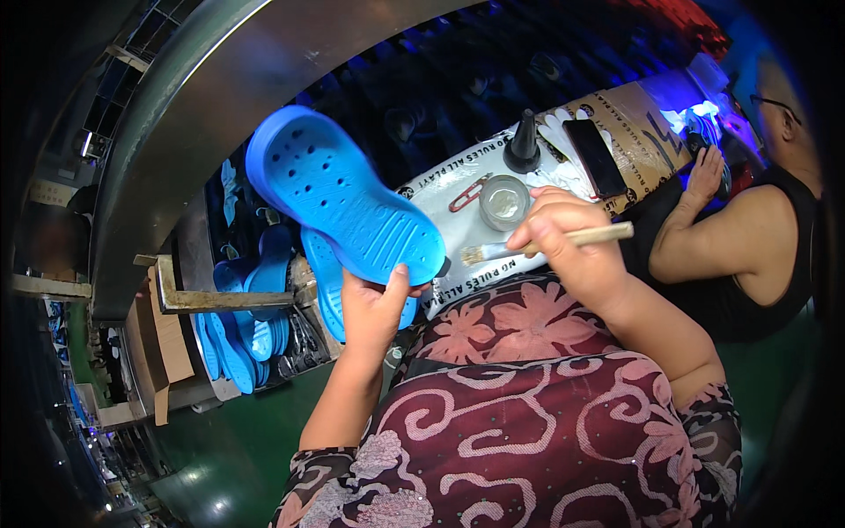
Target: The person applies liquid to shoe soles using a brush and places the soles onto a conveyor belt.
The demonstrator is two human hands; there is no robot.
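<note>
One blue sole (352, 207) sat clamped in left grip (373, 308), brush (603, 234) pinched in right grip (570, 239), just apart; brushwork seemed unfinished, coverage unclear.

I receive 1 view, from the left of 2 fisheye cameras worn on the head. It faces down and forward over the wearer's patterned top (528, 427), which fills the lower frame nearest the lens. I find the left hand (373, 306) and right hand (572, 245) at close range near mid-frame. Coverage is wide, reaching a co-worker (744, 220) near the right rim.
</note>
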